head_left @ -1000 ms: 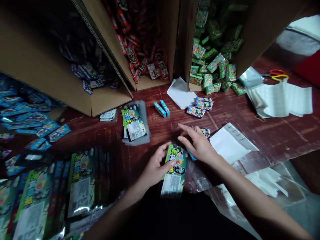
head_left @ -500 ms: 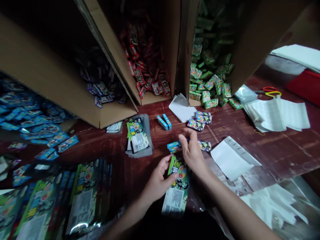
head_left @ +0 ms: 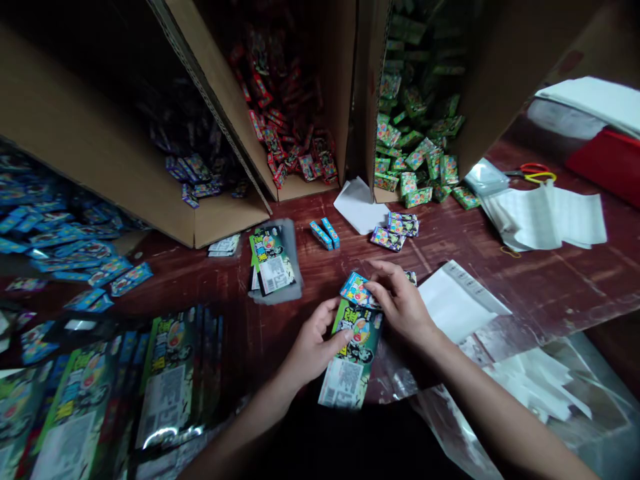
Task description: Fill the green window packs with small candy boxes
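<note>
My left hand (head_left: 316, 341) is closed on a green printed card (head_left: 345, 380), with the thumb across its front and the fingers behind. My right hand (head_left: 403, 301) pinches a small blue candy pack (head_left: 354, 288) at the card's top edge. Whether the pack is in front of the card or going into a sleeve, I cannot tell. Beyond the hands, two small blue packs (head_left: 325, 233) stand side by side, and purple packs (head_left: 395, 232) lie to their right. One more pack is partly hidden behind my right hand.
Cardboard boxes hold red packs (head_left: 295, 157), green packs (head_left: 420, 160) and purple packs (head_left: 200, 173). Blue packs (head_left: 85, 247) are heaped at left. Cards in clear sleeves (head_left: 273, 263) lie mid-table; filled packages (head_left: 167, 373) are at lower left. Scissors (head_left: 537, 173) and white papers (head_left: 463, 300) lie right.
My right hand has picked up a blue pack from the table and brought it to the top of the card. The left hand keeps its hold. The view has shifted slightly.
</note>
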Tool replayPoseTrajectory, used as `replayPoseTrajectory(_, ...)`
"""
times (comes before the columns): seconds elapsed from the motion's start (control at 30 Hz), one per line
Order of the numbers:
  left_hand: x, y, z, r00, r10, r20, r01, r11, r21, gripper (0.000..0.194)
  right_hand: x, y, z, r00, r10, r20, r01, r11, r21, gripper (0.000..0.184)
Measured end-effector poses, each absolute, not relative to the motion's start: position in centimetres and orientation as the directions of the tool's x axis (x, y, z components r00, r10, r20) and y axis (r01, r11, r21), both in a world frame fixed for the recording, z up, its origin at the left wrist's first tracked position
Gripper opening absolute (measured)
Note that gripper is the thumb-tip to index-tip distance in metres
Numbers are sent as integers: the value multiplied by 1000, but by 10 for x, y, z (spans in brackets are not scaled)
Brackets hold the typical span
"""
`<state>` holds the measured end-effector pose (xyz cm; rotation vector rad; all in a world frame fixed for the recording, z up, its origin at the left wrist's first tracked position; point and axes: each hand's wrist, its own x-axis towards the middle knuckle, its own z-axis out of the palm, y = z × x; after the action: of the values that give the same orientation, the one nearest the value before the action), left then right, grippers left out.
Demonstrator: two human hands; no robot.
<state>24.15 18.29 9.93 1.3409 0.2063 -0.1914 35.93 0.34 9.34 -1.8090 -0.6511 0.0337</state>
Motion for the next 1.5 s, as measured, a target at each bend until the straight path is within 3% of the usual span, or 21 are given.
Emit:
replayPoseTrajectory(0.1,235,185,98,962,-20,-273,271,217,938,62,362,-10,95,762,568,312,542,-295,-787,44)
replayPoseTrajectory(0.2,231,183,97,965,-27,-263,262,221,939,65,370,-18,104,668,664,336,651,-304,-696,48)
replayPoseTrajectory(0.37,232,183,97,974,44,-223,211,189,959,64,384,-23,121,595,713,372,735,-294,-611,54)
replayPoseTrajectory(0.6,240,180,102,980,-5,-200,198,167,966,56,384,-11,119,693,575,435,665,-277,-693,56)
replayPoseTrajectory(0.73,240,175,103,973,12,-232,225,191,956,53,375,-6,110,700,586,409,649,-283,-706,55)
replayPoseTrajectory(1.0,231,176,99,965,-32,-260,261,212,942,62,377,-22,121,597,767,235,651,-293,-700,68)
replayPoseTrajectory(1.2,229,175,97,979,-48,-197,203,199,959,79,390,-25,137,485,846,219,668,-197,-717,80)
replayPoseTrajectory(1.33,228,172,99,976,-79,-203,215,182,960,85,399,-29,151,308,944,118,668,-126,-733,77)
replayPoseTrajectory(1.5,228,165,99,972,-127,-196,218,198,956,85,407,-23,165,233,969,77,655,-98,-749,76)
